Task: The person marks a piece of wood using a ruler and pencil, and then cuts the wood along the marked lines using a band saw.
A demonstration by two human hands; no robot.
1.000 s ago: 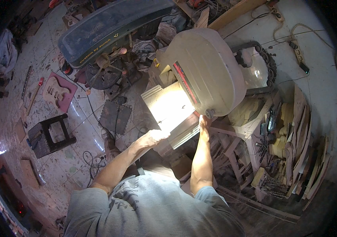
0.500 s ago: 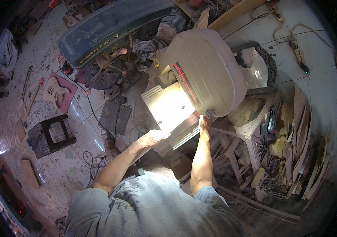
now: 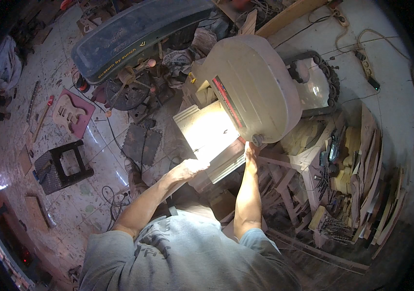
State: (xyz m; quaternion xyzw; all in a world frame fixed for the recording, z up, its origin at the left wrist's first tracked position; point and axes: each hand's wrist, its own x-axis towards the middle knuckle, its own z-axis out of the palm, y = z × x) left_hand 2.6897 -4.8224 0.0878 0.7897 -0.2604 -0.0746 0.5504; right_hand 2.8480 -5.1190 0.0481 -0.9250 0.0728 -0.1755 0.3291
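A band saw with a large grey upper housing (image 3: 253, 87) stands in front of me, its table (image 3: 207, 130) washed out by bright lamp light. At the near left corner of that table is my left hand (image 3: 193, 168), its fingers curled closed. What they hold is lost in the glare. My right hand (image 3: 251, 152) reaches up to the table's right edge, just below a dark knob (image 3: 257, 139) on the housing. Its fingertips are largely hidden there. Under the table's front edge shows a ribbed metal rail (image 3: 227, 169).
Upright wooden boards (image 3: 364, 179) and a block of drill bits (image 3: 332, 225) fill the right side. A pale guitar body (image 3: 70, 113) lies on the floor at left, near a black step stool (image 3: 51, 175). Cables (image 3: 114, 145) cross the floor. Behind stands a drill press (image 3: 131, 80).
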